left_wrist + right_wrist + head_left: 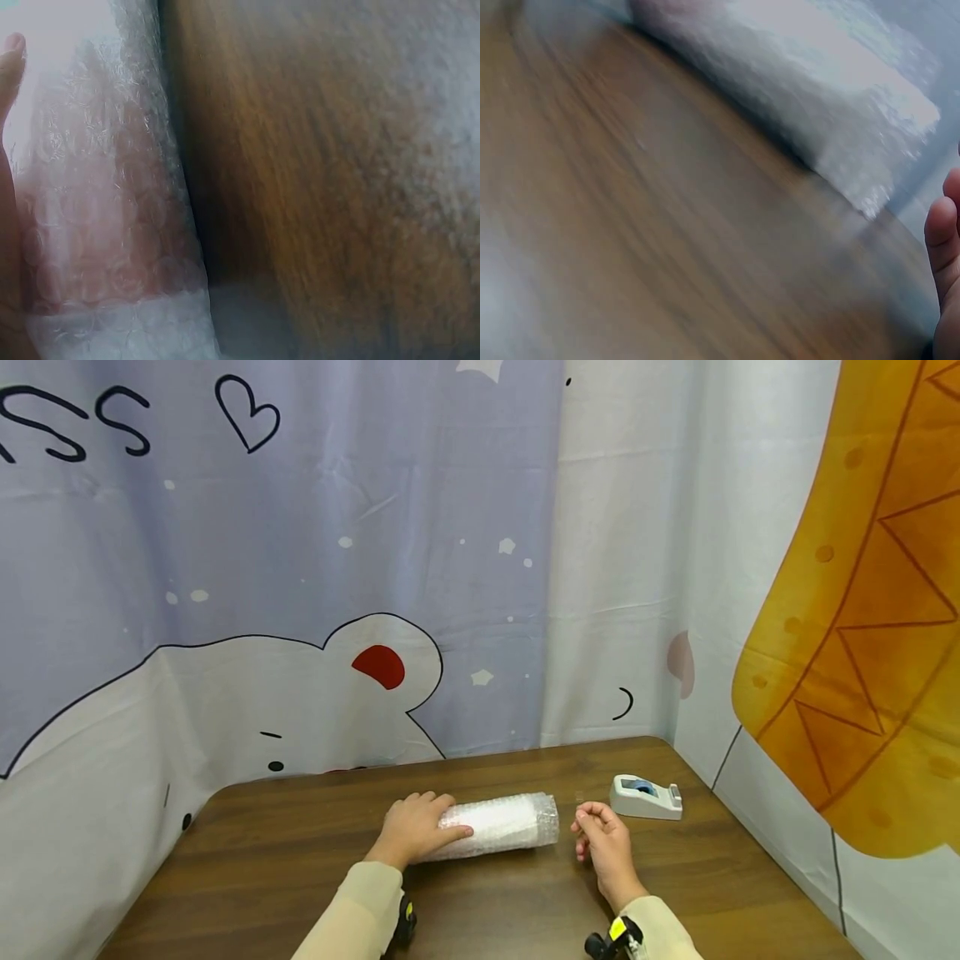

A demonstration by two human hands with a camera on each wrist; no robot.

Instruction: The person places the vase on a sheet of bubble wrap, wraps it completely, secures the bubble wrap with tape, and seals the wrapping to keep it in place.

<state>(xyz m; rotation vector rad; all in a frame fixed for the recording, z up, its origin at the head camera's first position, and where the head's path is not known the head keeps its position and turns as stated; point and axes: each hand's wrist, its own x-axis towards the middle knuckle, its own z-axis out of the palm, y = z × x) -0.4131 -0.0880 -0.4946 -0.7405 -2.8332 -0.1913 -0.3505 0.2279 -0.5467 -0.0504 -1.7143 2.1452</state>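
A cylinder wrapped in bubble wrap (504,825) lies on its side on the table, white inside its clear wrap. My left hand (415,828) holds its left end, thumb over the near side and fingers over the far side. In the left wrist view the thumb (9,75) lies along the bubble wrap (112,225). Just off the cylinder's right end, my right hand (604,852) pinches a small, faint piece of clear tape (580,796) between thumb and fingertips. The right wrist view catches only that hand's fingertips (943,229), apart from the wrapped cylinder (795,82).
A white tape dispenser (647,798) with a blue core stands on the table right of and beyond my right hand. The brown wooden table (300,852) ends at a printed curtain (480,568) behind and on the right side.
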